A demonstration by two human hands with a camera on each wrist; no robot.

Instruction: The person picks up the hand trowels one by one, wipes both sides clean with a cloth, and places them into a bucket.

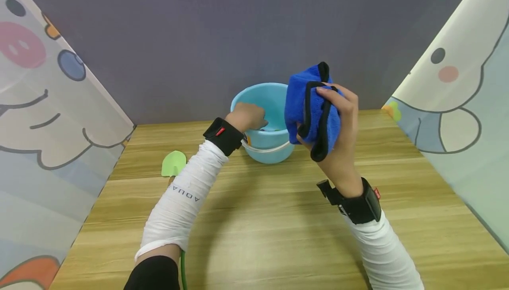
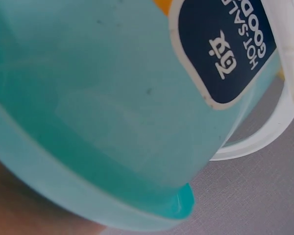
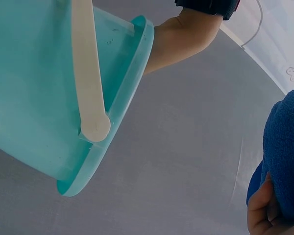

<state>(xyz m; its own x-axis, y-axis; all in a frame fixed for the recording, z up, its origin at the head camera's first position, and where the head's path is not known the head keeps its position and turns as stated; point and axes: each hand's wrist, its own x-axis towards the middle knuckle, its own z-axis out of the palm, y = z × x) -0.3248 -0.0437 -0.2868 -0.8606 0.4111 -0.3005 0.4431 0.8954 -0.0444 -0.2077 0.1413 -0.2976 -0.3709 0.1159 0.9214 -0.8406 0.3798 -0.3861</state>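
Gripping a bunched blue cloth (image 1: 312, 108) mid-frame, right hand (image 1: 338, 117) holds it up beside the light-blue bucket (image 1: 266, 148), left hand (image 1: 248, 116) dips inside w/ fingers hidden, grip unclear, so a tug could tip the bucket, imo.

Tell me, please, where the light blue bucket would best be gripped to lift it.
Probably by the white handle, which lies folded down against the near wall of the bucket; come from the front and hook fingers under it. The left hand occupies the rim.
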